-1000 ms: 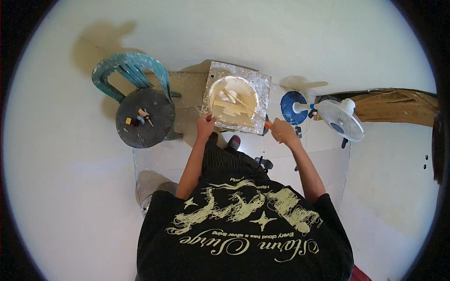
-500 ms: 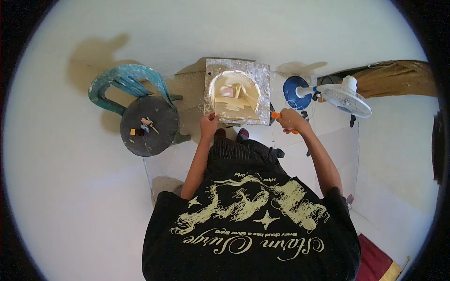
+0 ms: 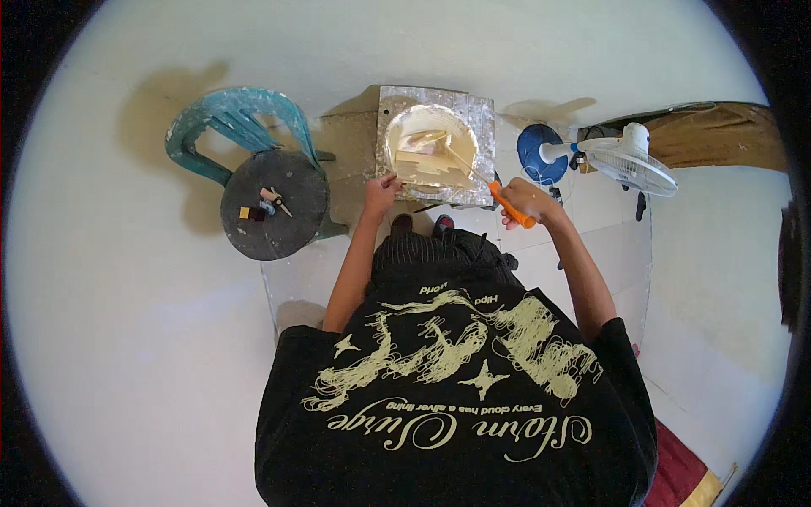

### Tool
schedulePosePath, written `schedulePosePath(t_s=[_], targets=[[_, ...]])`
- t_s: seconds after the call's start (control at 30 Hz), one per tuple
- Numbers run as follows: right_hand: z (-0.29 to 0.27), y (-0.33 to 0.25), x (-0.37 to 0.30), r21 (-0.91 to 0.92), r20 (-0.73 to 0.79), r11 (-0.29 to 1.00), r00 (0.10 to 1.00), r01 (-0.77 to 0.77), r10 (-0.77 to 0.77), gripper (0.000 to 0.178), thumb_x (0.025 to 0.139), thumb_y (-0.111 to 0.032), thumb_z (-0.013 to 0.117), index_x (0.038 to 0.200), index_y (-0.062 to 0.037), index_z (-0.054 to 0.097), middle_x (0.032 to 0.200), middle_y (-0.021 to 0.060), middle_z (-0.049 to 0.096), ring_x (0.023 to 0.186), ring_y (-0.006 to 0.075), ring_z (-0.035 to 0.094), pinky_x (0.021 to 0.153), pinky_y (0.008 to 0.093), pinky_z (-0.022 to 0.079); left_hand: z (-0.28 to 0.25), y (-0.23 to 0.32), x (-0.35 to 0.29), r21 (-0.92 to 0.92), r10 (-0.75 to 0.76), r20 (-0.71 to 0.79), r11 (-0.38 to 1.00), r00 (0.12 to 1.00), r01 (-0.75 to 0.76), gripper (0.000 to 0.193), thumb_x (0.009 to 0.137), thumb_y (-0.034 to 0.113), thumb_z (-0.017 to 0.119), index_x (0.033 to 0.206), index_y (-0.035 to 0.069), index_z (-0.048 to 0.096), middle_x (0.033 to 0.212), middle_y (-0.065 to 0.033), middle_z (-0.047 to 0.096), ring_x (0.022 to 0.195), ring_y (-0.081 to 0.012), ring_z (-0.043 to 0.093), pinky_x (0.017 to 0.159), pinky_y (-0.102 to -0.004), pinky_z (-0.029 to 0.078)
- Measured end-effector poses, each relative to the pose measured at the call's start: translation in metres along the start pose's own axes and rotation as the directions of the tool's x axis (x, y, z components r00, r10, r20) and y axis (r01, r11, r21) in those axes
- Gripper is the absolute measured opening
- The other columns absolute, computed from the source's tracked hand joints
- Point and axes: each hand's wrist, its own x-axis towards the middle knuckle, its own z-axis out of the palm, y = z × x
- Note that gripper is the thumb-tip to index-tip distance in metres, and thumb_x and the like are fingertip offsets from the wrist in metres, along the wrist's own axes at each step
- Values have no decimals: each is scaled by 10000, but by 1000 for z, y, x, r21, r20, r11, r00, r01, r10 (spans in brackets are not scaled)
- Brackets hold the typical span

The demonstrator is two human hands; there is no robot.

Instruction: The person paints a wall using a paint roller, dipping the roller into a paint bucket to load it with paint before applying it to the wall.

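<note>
Orange plastic now shows almost end to end: a second ago just a stub of this smooth, thick tool handle (image 3: 514, 208) peeks past the right hand (image 3: 529, 199), and now it slants across in plain sight, so the hand has turned on it. That grip is closed around the handle, thumb side up against it, and the thin pale rod (image 3: 469, 165) runs on into the round, cream-smeared, whitish container (image 3: 433, 115), which sits on the spattered, square grey-brown desk (image 3: 481, 118). By my judgement, the work inside is well under way, tool end down among the pale contents, though glare blurs that end. Over to the left hand (image 3: 382, 196), staying by the near left rim, fingers bent; whether that grip pinches anything, I cannot tell. Now the count: one container, one handle, one rod, one desk, two hands; one worn teal plastic chair back (image 3: 241, 127), one dark round seat (image 3: 276, 228) bearing several small items (image 3: 269, 203) too tiny to number surely; one white fan (image 3: 629, 165) on one blue round base (image 3: 541, 165); two dark shoes (image 3: 402, 223) below the desk.
</note>
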Motion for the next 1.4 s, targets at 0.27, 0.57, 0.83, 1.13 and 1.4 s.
schedulePosePath(t_s=[0.27, 0.57, 0.83, 1.13, 1.4], targets=[[13, 21, 56, 25, 69, 993, 991, 112, -114, 312, 784, -210, 423, 735, 73, 545, 600, 114, 553, 430, 157, 525, 377, 258, 433, -1, -12, 14, 110, 98, 14, 989, 995, -99, 265, 791, 128, 574, 996, -40, 557, 776, -66, 607, 647, -110, 558, 579, -226, 446], [21, 7, 38, -582, -52, 797, 971, 162, -235, 331, 761, -239, 513, 661, 74, 557, 598, 155, 585, 507, 224, 588, 446, 328, 481, -5, -4, 14, 271, 178, -19, 948, 984, -166, 263, 757, 122, 604, 957, -47, 577, 773, -76, 611, 646, -108, 547, 578, -232, 437], [45, 28, 71, -846, -161, 495, 791, 197, -590, 238, 715, -175, 538, 601, 28, 589, 568, 197, 568, 505, 294, 594, 477, 377, 482, -4, 10, -4, 355, 278, -78, 905, 957, -233, 220, 683, 156, 640, 840, 1, 642, 746, -101, 634, 670, -167, 600, 639, -277, 462], [53, 39, 71, -855, -148, 472, 772, 215, -619, 246, 736, -175, 533, 649, 49, 588, 674, 234, 582, 637, 355, 599, 572, 410, 485, 2, 10, -6, 437, 351, -102, 856, 931, -275, 224, 672, 168, 645, 817, -2, 641, 727, -116, 632, 667, -185, 605, 635, -284, 460], [57, 35, 64, -796, -199, 547, 740, 260, -642, 244, 777, -172, 491, 726, 42, 596, 714, 251, 580, 695, 372, 593, 629, 429, 480, 0, -2, 1, 434, 384, -121, 850, 915, -299, 210, 677, 176, 642, 791, 0, 635, 710, -116, 627, 655, -205, 604, 621, -305, 462]])
